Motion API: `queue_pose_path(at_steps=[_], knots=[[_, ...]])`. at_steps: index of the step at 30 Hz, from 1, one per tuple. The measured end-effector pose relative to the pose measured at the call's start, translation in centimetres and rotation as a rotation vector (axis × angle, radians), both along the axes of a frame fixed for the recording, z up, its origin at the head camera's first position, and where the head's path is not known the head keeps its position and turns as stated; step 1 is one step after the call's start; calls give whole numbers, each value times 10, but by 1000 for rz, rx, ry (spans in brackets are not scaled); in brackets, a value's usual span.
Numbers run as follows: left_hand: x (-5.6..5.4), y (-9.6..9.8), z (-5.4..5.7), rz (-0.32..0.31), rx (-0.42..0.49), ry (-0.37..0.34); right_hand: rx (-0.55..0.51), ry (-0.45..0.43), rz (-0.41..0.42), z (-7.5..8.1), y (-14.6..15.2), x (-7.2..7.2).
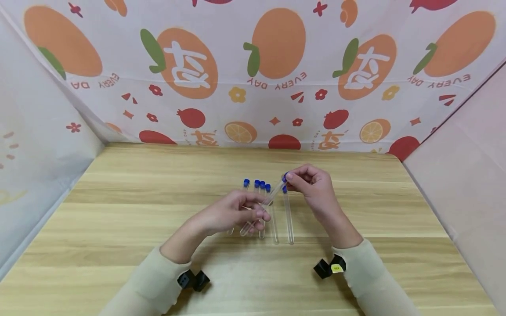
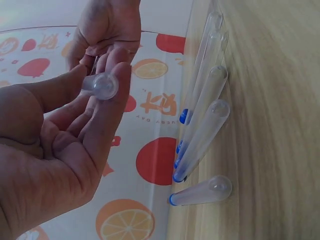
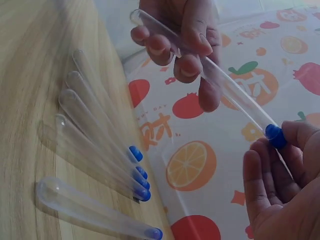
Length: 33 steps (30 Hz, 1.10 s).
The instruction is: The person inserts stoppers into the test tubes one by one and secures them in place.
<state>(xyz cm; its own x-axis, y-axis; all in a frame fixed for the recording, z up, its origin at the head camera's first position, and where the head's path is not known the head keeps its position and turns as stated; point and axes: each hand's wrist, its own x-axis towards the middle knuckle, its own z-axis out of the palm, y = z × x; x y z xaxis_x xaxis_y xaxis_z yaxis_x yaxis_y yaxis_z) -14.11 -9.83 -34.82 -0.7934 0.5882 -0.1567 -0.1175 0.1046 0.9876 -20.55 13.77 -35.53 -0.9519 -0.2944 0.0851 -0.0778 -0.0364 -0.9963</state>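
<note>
A clear test tube (image 3: pixel 235 92) with a blue cap (image 3: pixel 275 136) slants above the table between both hands. My left hand (image 1: pixel 239 211) holds the tube's body between thumb and fingers, and its rounded end points toward me. At the other end, my right hand (image 1: pixel 312 185) pinches the blue cap between thumb and forefinger. The right wrist view shows the cap seated at the tube's mouth. Beneath the hands lie several more capped test tubes (image 1: pixel 289 219) in a loose row, caps toward the back. In the head view my left hand partly hides them.
The light wooden table (image 1: pixel 118 219) ends at the back against a fruit-printed cloth (image 1: pixel 276 105). Pale cloth walls (image 1: pixel 466 145) flank it on both sides. A black wrist camera (image 1: pixel 193 280) sits at each sleeve.
</note>
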Motion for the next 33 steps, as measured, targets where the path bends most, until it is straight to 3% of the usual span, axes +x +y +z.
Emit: queue_pose_path(at_steps=[13,21,33], knots=[[2,5,0,71,46,-55,-99,-17,-110,-9,-14,6],[5,8,1,124,58,-86,-147,62,-178,-12,-24,13],[8,2,-4,127,53,-100,-133,89,-109,-15,-27,20]])
